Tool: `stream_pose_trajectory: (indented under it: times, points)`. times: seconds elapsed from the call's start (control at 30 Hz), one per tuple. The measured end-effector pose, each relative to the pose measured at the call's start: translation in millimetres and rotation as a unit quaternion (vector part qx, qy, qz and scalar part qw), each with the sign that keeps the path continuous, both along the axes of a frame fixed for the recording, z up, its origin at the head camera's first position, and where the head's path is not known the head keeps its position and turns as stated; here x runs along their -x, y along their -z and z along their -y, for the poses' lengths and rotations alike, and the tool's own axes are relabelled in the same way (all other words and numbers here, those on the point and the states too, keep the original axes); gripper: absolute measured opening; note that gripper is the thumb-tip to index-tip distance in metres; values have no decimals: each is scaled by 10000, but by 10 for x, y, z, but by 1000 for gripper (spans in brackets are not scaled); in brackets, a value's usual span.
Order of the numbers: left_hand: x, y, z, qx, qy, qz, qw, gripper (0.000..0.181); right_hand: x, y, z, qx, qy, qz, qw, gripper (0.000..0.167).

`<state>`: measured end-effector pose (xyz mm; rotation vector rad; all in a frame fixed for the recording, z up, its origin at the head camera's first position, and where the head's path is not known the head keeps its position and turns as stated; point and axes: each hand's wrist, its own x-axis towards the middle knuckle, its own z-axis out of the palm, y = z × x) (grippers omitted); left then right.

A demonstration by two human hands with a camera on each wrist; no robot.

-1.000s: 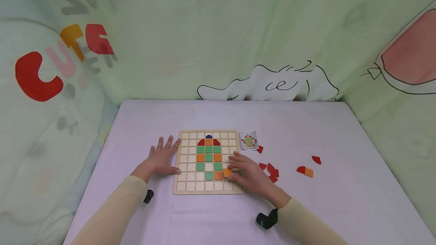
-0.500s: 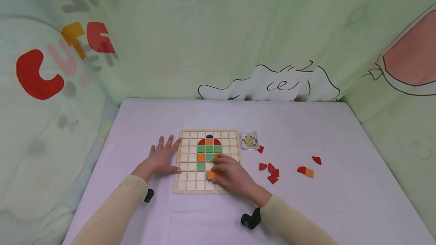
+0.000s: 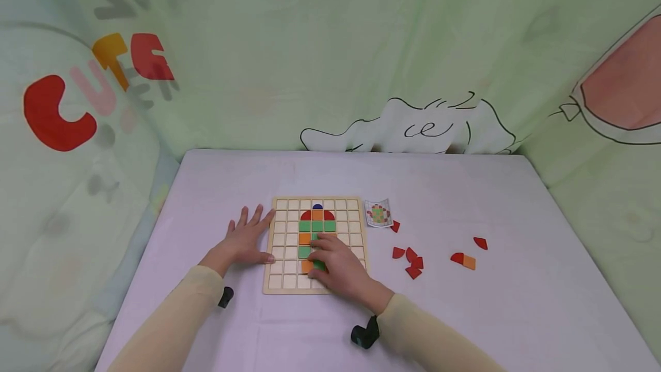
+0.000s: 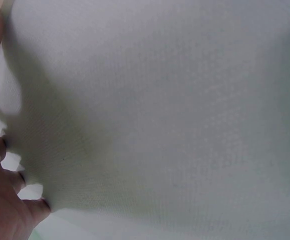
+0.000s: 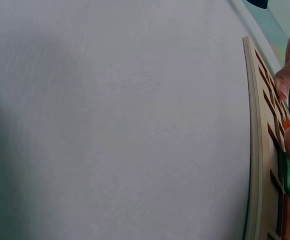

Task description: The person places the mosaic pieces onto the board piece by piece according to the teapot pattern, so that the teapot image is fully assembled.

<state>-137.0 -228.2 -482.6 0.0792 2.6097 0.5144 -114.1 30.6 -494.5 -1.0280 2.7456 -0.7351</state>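
Note:
A wooden grid board (image 3: 282,282) lies flat on the table. Green, orange and red tiles and a blue half-round piece fill part of its middle columns. My right hand (image 3: 341,267) is over the board's lower part and pinches an orange square tile (image 3: 307,267) at a cell in the second row from the bottom. Its fingers hide several tiles beneath. In the right wrist view, the thumb is close to the orange tile (image 5: 287,124). With fingers spread, my left hand (image 3: 241,244) rests on the table, thumb and index fingertip touching the board's left edge.
A small printed pattern card (image 3: 378,213) lies right of the board, with a red piece (image 3: 395,227) by its corner. Several red quarter-round pieces (image 3: 413,272) lie nearby. Farther right are an orange square (image 3: 469,262) and two red pieces (image 3: 480,243).
My right hand has moved left across the board with the orange tile, from right of the bottom tile row to its left end. The left hand has stayed in place.

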Motion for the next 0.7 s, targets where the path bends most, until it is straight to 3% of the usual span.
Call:
stream_pose_trajectory:
  times: [0.4, 0.7]
  points:
    - [4, 7, -8, 15, 6, -13, 10000, 113, -22, 20, 60, -211, 22, -356, 9991, 29]
    - [-2, 5, -3, -9, 9, -18, 10000, 113, -31, 0, 79, -243, 65, -339, 9991, 31]
